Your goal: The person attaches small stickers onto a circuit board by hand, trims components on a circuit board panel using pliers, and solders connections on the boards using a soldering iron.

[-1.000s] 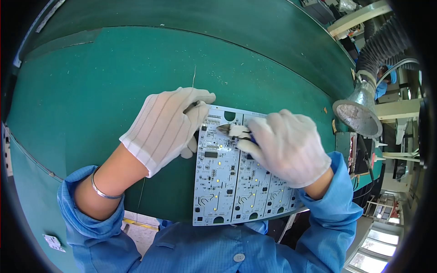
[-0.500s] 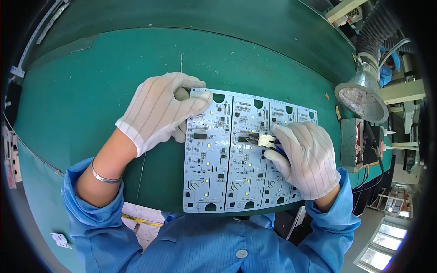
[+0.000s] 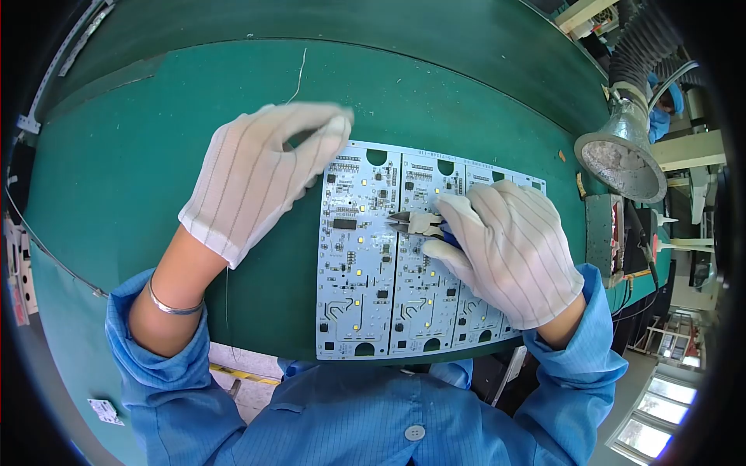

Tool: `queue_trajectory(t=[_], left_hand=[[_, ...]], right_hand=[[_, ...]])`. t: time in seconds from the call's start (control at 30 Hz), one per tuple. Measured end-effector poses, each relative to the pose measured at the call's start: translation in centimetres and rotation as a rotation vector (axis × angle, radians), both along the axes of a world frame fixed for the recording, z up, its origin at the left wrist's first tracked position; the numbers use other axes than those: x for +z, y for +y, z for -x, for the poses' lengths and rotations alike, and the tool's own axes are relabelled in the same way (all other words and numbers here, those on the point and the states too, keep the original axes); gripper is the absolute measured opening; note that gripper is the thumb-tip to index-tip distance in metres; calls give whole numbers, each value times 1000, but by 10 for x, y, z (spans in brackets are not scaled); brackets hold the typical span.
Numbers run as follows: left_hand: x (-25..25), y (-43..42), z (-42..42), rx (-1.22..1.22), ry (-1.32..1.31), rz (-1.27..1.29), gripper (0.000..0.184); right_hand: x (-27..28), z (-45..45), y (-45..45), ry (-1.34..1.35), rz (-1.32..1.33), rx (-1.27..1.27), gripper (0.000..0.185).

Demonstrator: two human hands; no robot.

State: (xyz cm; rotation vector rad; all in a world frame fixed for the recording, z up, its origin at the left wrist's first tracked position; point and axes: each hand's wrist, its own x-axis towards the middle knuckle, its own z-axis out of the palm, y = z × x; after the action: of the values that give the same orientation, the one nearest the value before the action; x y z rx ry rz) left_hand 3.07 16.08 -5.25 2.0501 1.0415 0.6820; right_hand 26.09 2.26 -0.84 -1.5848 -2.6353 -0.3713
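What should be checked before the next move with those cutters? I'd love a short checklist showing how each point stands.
1. Gloves on both hands: ok.
2. Cutters held: ok, in the right hand.
3. Left hand away from the cutter tips: ok, it is at the far left corner of the circuit board.
4. Left hand steadying the board: cannot tell, its fingertips are blurred.
5. Cutter tips touching the board: cannot tell from above.
6. Thin strand gripped: cannot tell, it runs out of sight at the left hand.
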Motion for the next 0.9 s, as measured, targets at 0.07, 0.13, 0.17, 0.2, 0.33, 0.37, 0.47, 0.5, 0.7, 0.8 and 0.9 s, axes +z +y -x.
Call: queue_trajectory(t=[0.07, 0.13, 0.17, 0.2, 0.33, 0.37, 0.47, 0.5, 0.7, 0.8, 0.9], left_hand=[[-6, 0, 2, -61, 43, -166, 38], [-10, 1, 4, -119, 70, -314, 36], [-12, 2, 5, -149, 81, -383, 36], [-13, 3, 6, -179, 91, -452, 36], [-14, 3, 5, -216, 92, -483, 36], [-13, 1, 5, -204, 82, -430, 36], [-11, -1, 2, -176, 56, -294, 36], [-11, -1, 1, -172, 51, -265, 36], [-14, 2, 4, -255, 41, -425, 35], [-15, 2, 4, -251, 33, -414, 34], [-15, 1, 3, -222, 30, -348, 33]], right_hand=[[0, -1, 3, -15, 17, 27, 39], [2, -2, 5, -41, 32, 47, 37], [4, -2, 6, -58, 38, 53, 36], [5, -3, 6, -76, 45, 59, 35], [1, -7, 7, -105, 0, 102, 34], [-1, -8, 6, -116, -3, 106, 34], [-4, -10, 5, -79, 14, 92, 34], [-5, -10, 6, -55, 23, 83, 34], [-2, -11, 3, 25, -46, 63, 37], [-3, -6, 0, -26, -61, 67, 40], [-1, -3, 0, -68, -44, 71, 41]])
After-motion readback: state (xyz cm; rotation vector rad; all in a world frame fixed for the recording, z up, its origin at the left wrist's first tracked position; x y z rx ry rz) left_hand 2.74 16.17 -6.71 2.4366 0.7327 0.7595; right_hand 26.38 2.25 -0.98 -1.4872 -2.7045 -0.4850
